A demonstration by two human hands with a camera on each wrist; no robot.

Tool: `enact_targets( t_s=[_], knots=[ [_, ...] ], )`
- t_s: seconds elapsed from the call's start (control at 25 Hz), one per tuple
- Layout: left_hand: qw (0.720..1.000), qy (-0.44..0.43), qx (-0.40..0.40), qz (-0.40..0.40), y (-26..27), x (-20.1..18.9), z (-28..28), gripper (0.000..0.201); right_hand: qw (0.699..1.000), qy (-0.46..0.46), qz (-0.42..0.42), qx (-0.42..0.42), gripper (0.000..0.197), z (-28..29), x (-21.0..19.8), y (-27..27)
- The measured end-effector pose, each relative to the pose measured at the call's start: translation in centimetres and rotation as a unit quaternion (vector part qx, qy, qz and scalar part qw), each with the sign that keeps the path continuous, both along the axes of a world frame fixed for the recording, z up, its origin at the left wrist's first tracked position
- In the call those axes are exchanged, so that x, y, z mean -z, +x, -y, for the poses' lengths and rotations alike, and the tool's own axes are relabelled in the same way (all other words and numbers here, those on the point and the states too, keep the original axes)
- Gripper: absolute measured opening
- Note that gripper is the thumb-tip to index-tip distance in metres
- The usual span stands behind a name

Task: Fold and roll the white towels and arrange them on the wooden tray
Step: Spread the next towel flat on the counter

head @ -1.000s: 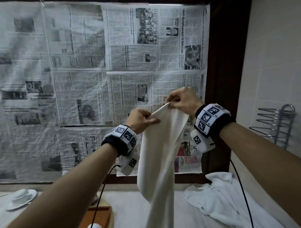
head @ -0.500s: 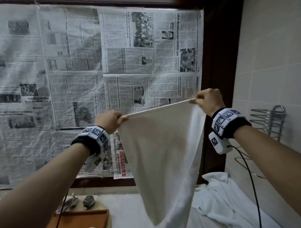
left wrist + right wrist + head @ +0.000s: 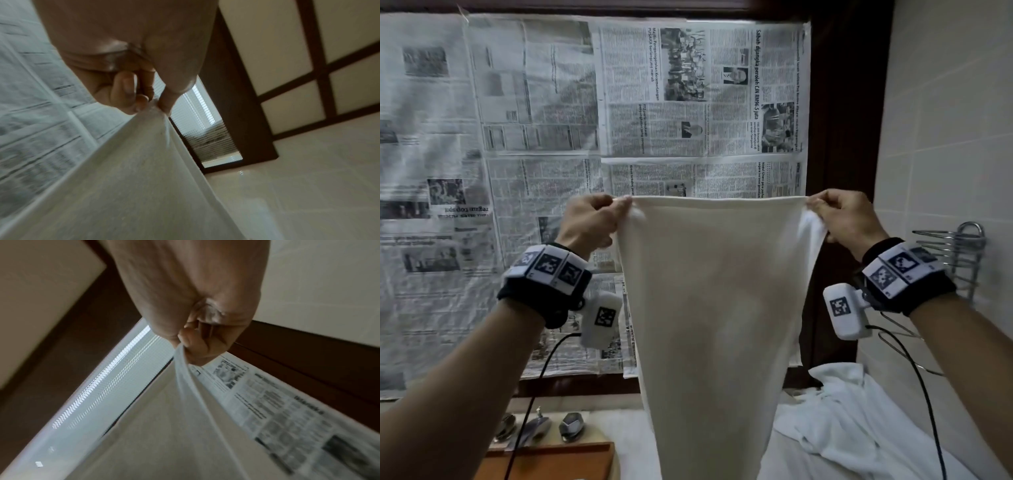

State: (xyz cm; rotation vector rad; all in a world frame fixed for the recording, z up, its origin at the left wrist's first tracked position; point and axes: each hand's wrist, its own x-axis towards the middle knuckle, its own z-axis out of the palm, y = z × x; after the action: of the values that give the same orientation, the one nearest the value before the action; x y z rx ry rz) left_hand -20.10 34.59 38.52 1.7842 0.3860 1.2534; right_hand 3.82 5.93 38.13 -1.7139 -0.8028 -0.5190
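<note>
Matt cloth towel (image 3: 717, 308); smooth wooden tray (image 3: 551, 462).

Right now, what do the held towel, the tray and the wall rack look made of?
Held towel: soft matte off-white cloth, likely cotton; it drapes and creases.
Tray: reddish-brown wood, smooth flat rim, possibly varnished.
Wall rack: bent wire with a bright shine, probably chromed metal.

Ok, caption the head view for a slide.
Left hand and right hand pinch a white towel taut by its top corners.
</note>
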Motion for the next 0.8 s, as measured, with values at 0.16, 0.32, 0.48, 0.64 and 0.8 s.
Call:
enact_targets(
  t_s=[0.16,0.32,0.48,0.64,0.8],
  knots=[
    [0.994,-0.005,0.067,0.082,-3.6,-3.9,2.7,0.028,0.987,0.102,-0.055,-0.111,0.015,1.1,-3.8,-2.9],
    [0.984,-0.02,0.119,0.127,-5.5,-6.3,4.8,0.027,0.972,0.135,-0.076,-0.176,0.011,2.2,-6.1,-5.5],
    [0.981,-0.088,0.106,0.135,-3.4,-5.6,3.4,0.044,0.971,0.131,-0.105,-0.173,0.01,1.8,-5.3,-5.0],
    [0.991,-0.114,0.052,0.044,1.1,0.4,-0.9,0.034,0.977,0.068,-0.151,-0.131,0.011,-1.1,0.0,-1.0],
    [0.984,-0.157,0.01,-0.079,6.2,13.7,-3.7,0.027,0.978,-0.07,-0.193,-0.044,0.014,-4.8,12.0,5.4]
  ],
)
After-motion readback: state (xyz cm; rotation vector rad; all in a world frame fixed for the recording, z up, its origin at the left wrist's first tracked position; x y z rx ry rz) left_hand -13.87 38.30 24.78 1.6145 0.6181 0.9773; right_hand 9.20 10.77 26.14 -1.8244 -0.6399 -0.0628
